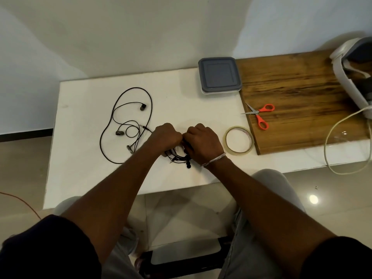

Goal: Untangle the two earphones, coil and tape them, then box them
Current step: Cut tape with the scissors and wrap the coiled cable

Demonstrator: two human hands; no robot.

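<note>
Dark sleeves frame the bottom of the view, and two bare forearms reach forward from them to the near middle of the white table [90, 168]. The left hand [166, 135] and the right hand [201, 141] meet there knuckle to knuckle, fingers curled down out of sight, both apparently gripping the coiled earphone [188, 166]. Its black loops and buds poke out beneath the wrists, and the fingertips themselves are hidden. Pinning the bundle from both sides likely keeps the loops from springing open while it is wound or taped; whether tape is already on it cannot be told. Just beyond and to the left lies the loose earphone [119, 133], its cord sprawled in wide loops, separate from the first and not yet coiled. Near the right hand sits the clear tape roll [239, 151], within easy reach for binding. A little farther, the orange-handled scissors [258, 111] rest on the edge of the wooden board [302, 93], blades toward the work. At the back, the grey-lidded box [219, 76] stands closed, waiting for both coils. A white headset [342, 77] occupies the far right corner.
</note>
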